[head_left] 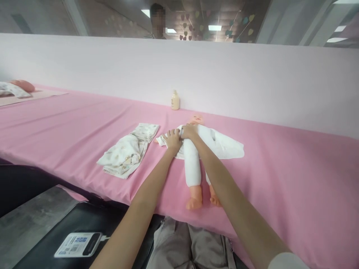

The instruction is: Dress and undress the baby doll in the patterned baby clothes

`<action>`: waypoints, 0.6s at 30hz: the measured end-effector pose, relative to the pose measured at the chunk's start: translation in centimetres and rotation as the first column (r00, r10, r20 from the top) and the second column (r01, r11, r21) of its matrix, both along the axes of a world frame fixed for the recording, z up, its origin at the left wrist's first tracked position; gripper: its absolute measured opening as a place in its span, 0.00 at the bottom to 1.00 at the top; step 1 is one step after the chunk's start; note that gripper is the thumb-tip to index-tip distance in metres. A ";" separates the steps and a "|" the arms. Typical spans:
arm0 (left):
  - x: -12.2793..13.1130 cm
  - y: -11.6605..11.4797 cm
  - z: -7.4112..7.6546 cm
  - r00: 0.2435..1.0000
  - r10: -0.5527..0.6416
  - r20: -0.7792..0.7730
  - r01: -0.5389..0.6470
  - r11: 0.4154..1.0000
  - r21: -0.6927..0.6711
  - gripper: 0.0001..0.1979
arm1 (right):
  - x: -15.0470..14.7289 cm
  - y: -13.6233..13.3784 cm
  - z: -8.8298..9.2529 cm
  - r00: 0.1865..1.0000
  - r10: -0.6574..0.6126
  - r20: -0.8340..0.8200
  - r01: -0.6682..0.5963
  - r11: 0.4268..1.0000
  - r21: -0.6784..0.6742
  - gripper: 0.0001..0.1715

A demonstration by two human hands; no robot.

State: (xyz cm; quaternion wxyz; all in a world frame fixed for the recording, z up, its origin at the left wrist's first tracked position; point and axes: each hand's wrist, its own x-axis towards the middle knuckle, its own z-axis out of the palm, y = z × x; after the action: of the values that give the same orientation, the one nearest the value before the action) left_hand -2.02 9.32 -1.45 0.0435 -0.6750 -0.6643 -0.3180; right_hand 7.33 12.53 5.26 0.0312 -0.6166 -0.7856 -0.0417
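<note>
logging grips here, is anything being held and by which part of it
A firm hold cannot be told: on the white garment of the doll, the left hand rests by the sleeve, the right hand below the head.

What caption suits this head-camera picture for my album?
Left hand and right hand on the white clothing of a doll lying on pink cloth.

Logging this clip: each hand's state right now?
Left hand: on clothing on the doll; grip can't be told.
Right hand: at the clothing too; grip hidden, can't tell.

Pink cloth (280,175) (doll (192,164), clothes (125,151), bottle (175,102) atop)
</note>
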 end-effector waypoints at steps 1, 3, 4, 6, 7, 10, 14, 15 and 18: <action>-0.2 -0.1 0.1 1.000 -0.002 0.016 0.002 1.000 0.013 0.21 | 0.1 0.0 -0.1 1.000 -0.001 -0.006 0.001 1.000 0.021 0.31; -0.8 -0.2 0.2 0.998 0.018 0.061 -0.020 0.999 0.037 0.20 | 0.4 0.0 -0.3 1.000 -0.007 -0.020 0.008 0.998 0.058 0.29; -1.1 -0.2 0.3 0.995 0.039 0.091 -0.043 0.998 0.045 0.20 | 0.7 0.1 -0.4 0.999 -0.013 -0.047 0.017 0.997 0.075 0.28; -1.9 -0.1 0.3 0.980 0.093 0.176 -0.102 0.994 0.042 0.19 | 1.7 0.3 -0.3 0.985 -0.033 -0.169 0.052 0.992 0.112 0.27; -2.3 0.1 0.2 0.965 0.122 0.231 -0.132 0.991 0.029 0.18 | 2.5 0.5 -0.2 0.965 -0.044 -0.259 0.080 0.988 0.131 0.27; -3.6 0.6 -0.1 0.921 0.151 0.360 -0.162 0.987 0.001 0.17 | 5.0 0.9 0.3 0.845 -0.069 -0.530 0.184 0.968 0.169 0.30; -4.7 0.9 -0.4 0.934 0.131 0.333 -0.128 0.991 -0.033 0.17 | 7.9 1.0 0.9 0.670 -0.059 -0.740 0.259 0.953 0.159 0.32; -4.6 0.8 -0.4 0.946 0.121 0.302 -0.118 0.993 -0.029 0.17 | 8.3 0.9 1.0 0.638 -0.052 -0.768 0.261 0.953 0.152 0.33; -3.0 0.1 0.3 0.974 -0.043 0.221 0.018 0.993 0.114 0.17 | 8.6 0.5 0.7 0.622 -0.028 -0.783 0.247 0.955 0.163 0.34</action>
State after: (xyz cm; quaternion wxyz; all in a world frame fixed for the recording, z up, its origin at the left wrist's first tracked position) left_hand -4.97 9.40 -1.16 0.0011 -0.6417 -0.6357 -0.4290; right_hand 15.97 13.01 5.98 0.4398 -0.6240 -0.6340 0.1235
